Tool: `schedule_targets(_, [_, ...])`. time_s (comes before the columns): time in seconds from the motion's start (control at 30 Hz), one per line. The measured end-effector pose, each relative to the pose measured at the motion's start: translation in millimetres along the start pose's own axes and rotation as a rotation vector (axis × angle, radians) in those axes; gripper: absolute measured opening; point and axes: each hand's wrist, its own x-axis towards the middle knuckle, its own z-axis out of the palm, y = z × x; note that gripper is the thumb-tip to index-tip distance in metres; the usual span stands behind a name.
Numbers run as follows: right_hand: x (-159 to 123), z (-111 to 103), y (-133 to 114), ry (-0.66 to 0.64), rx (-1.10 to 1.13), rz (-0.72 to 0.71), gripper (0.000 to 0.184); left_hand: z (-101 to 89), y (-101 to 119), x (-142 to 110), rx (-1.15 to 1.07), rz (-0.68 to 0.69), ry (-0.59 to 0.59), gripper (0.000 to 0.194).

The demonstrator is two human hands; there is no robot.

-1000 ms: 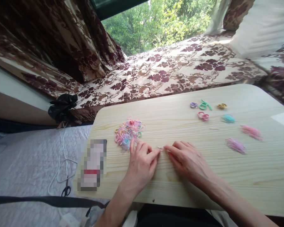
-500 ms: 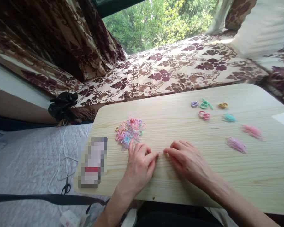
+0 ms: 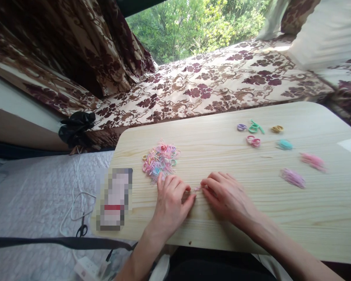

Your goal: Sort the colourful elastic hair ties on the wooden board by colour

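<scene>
My left hand rests low over the wooden table, thumb and index finger spread with a gap between them. Its raised fingertips are at the near edge of a mixed heap of pastel elastic bands and thin strands. Facing it, my right hand is closed, thumb and index fingertips together at one end of a small pale pink strand. That strand lies between the two hands, close to my left thumb tip; its exact kind is too small to tell.
On the table's right are purple, green, yellow and pink bands. Nearer are blue, pink and lilac strand bundles. A blurred-out phone-like rectangle lies left; scissors lie beyond the edge.
My left thumb and index finger have parted from around the small strand. My right fingertips have shifted slightly and stay beside it. The heap and sorted groups are unchanged.
</scene>
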Motion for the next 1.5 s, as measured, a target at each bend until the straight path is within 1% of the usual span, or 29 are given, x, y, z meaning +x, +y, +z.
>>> schedule_targets(0.17, [0,0,0,-0.016,-0.040,-0.014,0.023,3.5,1,4,0.006,0.000,-0.002,0.014])
schedule_targets(0.4, [-21,-11,16,0.021,-0.026,0.043,0.025,2.7,1,4,0.009,-0.007,-0.004,0.016])
schedule_targets(0.47, [-26,-15,20,0.032,-0.022,0.067,0.024,3.6,5,5,-0.006,-0.014,0.001,0.011])
schedule_targets(0.53, [-29,-17,21,0.039,-0.013,0.080,0.024,6.2,11,8,-0.030,-0.005,-0.001,0.001])
schedule_targets(0.6, [-30,-17,20,0.044,-0.002,0.080,0.023,10.3,19,12,-0.050,0.026,-0.021,0.007])
schedule_targets(0.7, [-30,-16,18,0.050,-0.003,0.081,0.023,16.8,29,18,-0.040,0.070,-0.063,0.002])
schedule_targets(0.77, [-32,-17,20,0.055,-0.025,0.083,0.023,19.3,31,21,-0.025,0.082,-0.075,0.009])
schedule_targets(0.9, [-42,-24,30,0.099,-0.089,0.097,0.022,19.1,30,20,-0.030,0.078,-0.057,0.012])
schedule_targets(1.13, [-61,-36,41,0.169,-0.119,0.144,0.019,14.1,25,15,-0.065,0.032,-0.042,0.007])
schedule_targets(1.33, [-58,-28,36,0.154,-0.081,0.156,0.015,11.1,28,16,-0.070,0.019,-0.056,0.009])
schedule_targets(1.5, [-54,-23,30,0.136,-0.075,0.123,0.021,11.4,29,16,-0.080,0.022,-0.070,0.008])
